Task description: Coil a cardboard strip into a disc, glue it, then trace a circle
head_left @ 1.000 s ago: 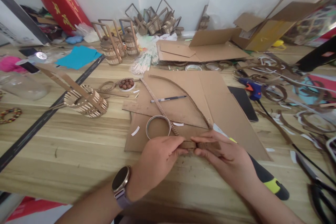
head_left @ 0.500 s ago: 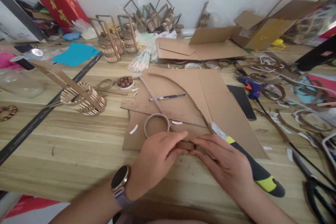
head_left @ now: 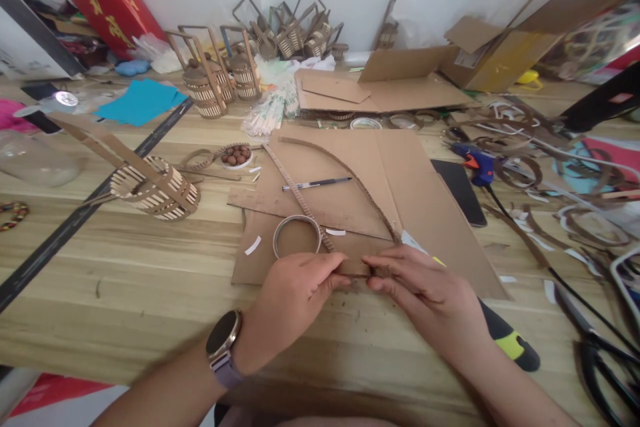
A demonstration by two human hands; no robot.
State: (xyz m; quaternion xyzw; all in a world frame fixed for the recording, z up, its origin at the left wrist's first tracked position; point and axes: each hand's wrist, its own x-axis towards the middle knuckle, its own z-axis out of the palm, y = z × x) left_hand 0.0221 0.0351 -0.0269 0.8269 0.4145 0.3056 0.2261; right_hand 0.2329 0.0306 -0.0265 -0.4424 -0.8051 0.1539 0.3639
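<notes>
Pinching a flat, brown cardboard strip [head_left: 355, 269], left hand [head_left: 295, 293], right hand [head_left: 433, 290]

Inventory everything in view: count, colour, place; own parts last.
table: 1, pale, beneath
cardboard: several sheets, tan, centre
held strip: 1, brown, front centre
long strips: 2, brown, on cardboard
pen: 1, dark, on cardboard
ring: 1, pale, on cardboard
tool: 1, black and yellow, front right
scissors: 1, black, front right
glue gun: 1, blue, right
loops: uncountable tangle, brown, right
open basket: 1, brown, left
other baskets: several, brown, back
balls: several, brown, white bowl, left
paper: stacked, blue, back left
box: 1, brown, back right
watch: 1, black, left wrist
left hand: 1, pinching held strip
right hand: 1, pinching held strip
</notes>
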